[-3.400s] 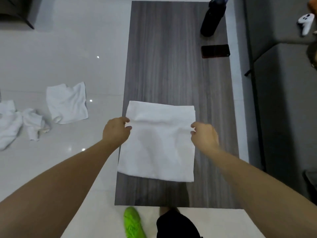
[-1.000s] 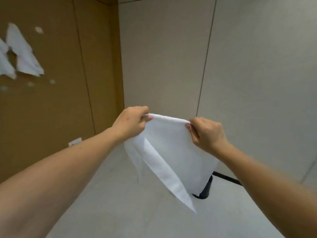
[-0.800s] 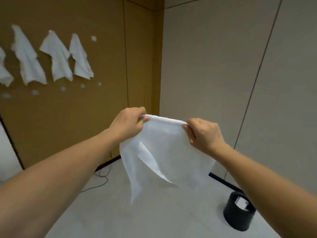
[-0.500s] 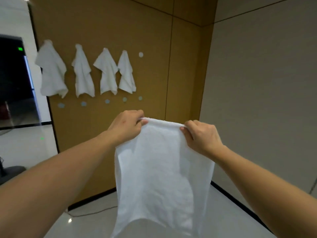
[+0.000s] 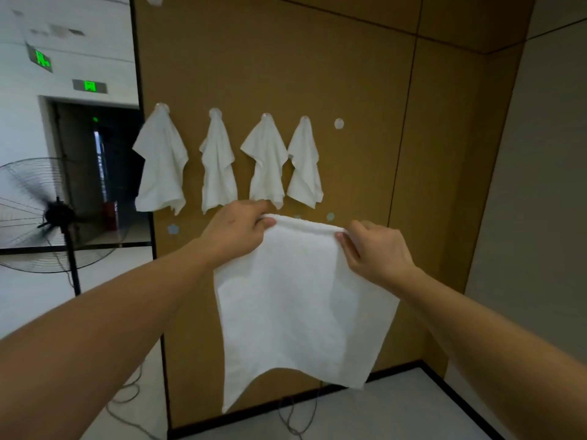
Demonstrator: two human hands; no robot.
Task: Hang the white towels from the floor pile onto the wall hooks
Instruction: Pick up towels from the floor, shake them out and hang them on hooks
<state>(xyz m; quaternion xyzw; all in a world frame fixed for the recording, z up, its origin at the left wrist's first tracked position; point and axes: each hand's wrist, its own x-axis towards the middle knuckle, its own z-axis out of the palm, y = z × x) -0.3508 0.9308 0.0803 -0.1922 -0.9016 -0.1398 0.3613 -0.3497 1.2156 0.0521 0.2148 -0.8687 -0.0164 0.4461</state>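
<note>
4 towels hung, a 5th in hand

A fan [image 5: 47, 214] stands far left; 4 hung towels [image 5: 160, 166] fill the row, then 1 bare hook [image 5: 339, 123]. The left hand [image 5: 236, 228] and right hand [image 5: 376, 252] pinch the held towel [image 5: 298, 300] by its top edge below the hooks, fingers closed on it.

wall [image 5: 349, 74] | four hung towels [image 5: 268, 160] | floor [image 5: 397, 408]: cables [image 5: 295, 420]

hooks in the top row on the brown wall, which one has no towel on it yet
The rightmost hook of that row: a bare pale disc, just right of the four hung towels. The other four hooks each carry a towel. The held towel is gripped by both hands.
</note>
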